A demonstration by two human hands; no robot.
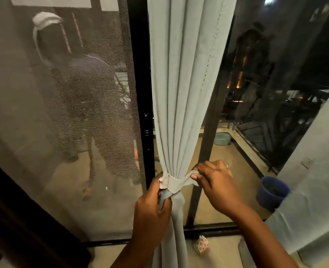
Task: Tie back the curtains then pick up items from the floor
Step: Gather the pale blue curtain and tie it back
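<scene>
A dark-framed glass door looks onto a night balcony; on the left a fine mesh screen (63,113) blurs what lies behind it into dim shapes that cannot be identified. Down the middle hangs a pale grey-green curtain (181,74), soft and pleated, gathered into a narrow bunch by a beige fabric tie (174,183) wrapped around it. The left hand (153,211) grips the tie's end and the bunched cloth at the knot; the right hand (216,185) pinches the tie's other end, pulled rightward. Both forearms are cut off by the lower edge. On the near floor a small patterned scrap (202,244) lies beside the curtain. Outside on the right, a round blue bucket (272,192) holds something dark, and a pale basin (222,138) sits farther off.
</scene>
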